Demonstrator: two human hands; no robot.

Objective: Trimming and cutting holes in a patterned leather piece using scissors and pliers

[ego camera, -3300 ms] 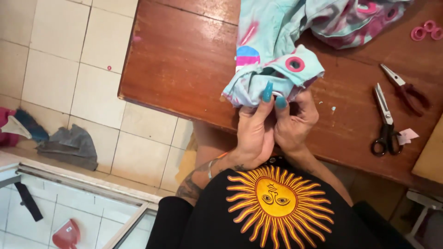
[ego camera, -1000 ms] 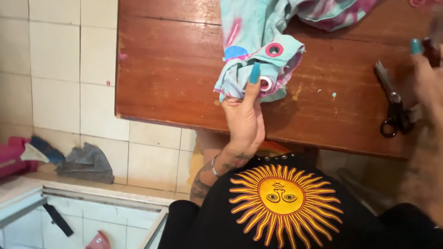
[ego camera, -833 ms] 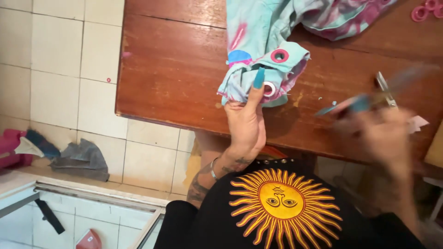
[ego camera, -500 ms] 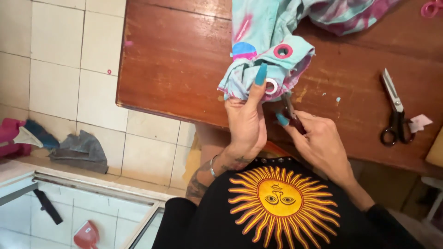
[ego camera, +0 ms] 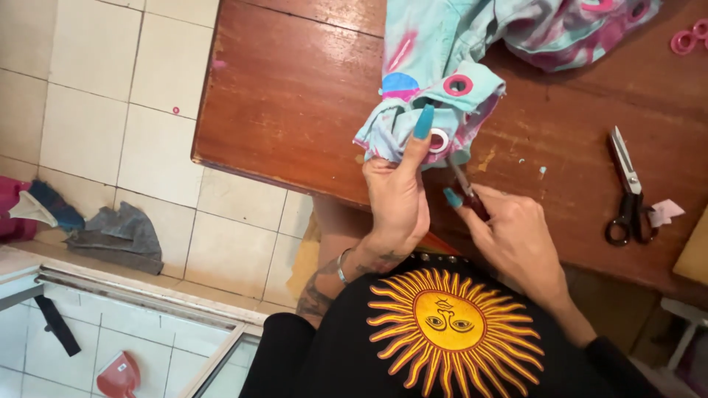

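Note:
A light blue cloth (ego camera: 435, 51) with pink streaks and pink ring eyelets lies on the brown wooden table (ego camera: 295, 96). My left hand (ego camera: 398, 195) pinches a bunched fold of the cloth at the table's near edge, thumb pressed beside a pink-and-white eyelet (ego camera: 440, 140). My right hand (ego camera: 509, 236) grips a small red-handled tool (ego camera: 466, 188) whose metal tip points up at that eyelet from below.
Black-handled scissors (ego camera: 628, 191) lie on the table to the right, next to a small paper scrap (ego camera: 667, 212). Loose pink rings (ego camera: 692, 38) sit at the far right. A grey rag (ego camera: 118, 236) lies on the tiled floor at left.
My right hand reached out to the right side of the table, came back holding the red-handled tool, and brought its tip up to the eyelet. My left hand kept hold of the cloth.

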